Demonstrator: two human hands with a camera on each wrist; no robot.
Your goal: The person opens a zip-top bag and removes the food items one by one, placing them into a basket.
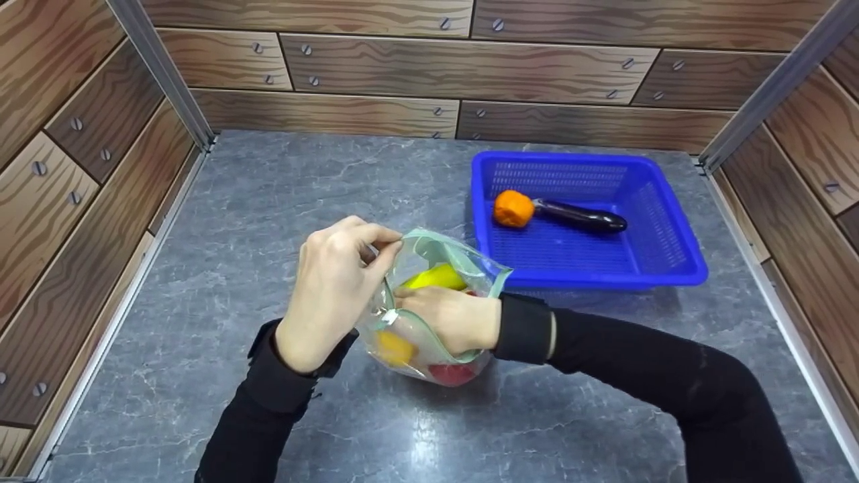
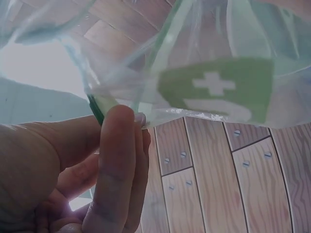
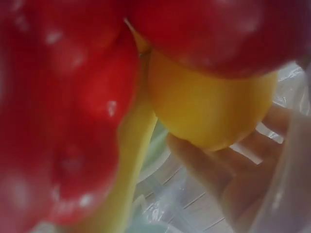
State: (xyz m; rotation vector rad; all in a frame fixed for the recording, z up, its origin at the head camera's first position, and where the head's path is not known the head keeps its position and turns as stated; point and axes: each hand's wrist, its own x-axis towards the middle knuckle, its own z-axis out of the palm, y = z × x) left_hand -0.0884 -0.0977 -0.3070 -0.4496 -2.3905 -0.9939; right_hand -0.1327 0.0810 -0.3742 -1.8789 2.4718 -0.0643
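A clear zip bag (image 1: 443, 342) with a green-edged mouth stands on the table. My left hand (image 1: 335, 282) pinches its rim between thumb and fingers; the left wrist view shows this pinch close up, beside a green label (image 2: 218, 90). Through the bag's mouth reaches my right hand (image 1: 449, 315), its fingertips hidden from above. Inside lie a yellow banana (image 1: 435, 276), a red fruit or vegetable (image 1: 453, 373) and a rounded yellow fruit (image 3: 209, 102). In the right wrist view my right hand's fingers (image 3: 204, 165) lie against the yellow fruit, partly behind it; a firm grip cannot be made out.
A blue plastic basket (image 1: 590, 278) stands right of the bag, close to it. It holds an orange pepper-like vegetable (image 1: 513, 208) and a dark eggplant (image 1: 584, 216). Wood-patterned walls (image 1: 376, 67) enclose the grey marbled table (image 1: 268, 181) at the back and sides.
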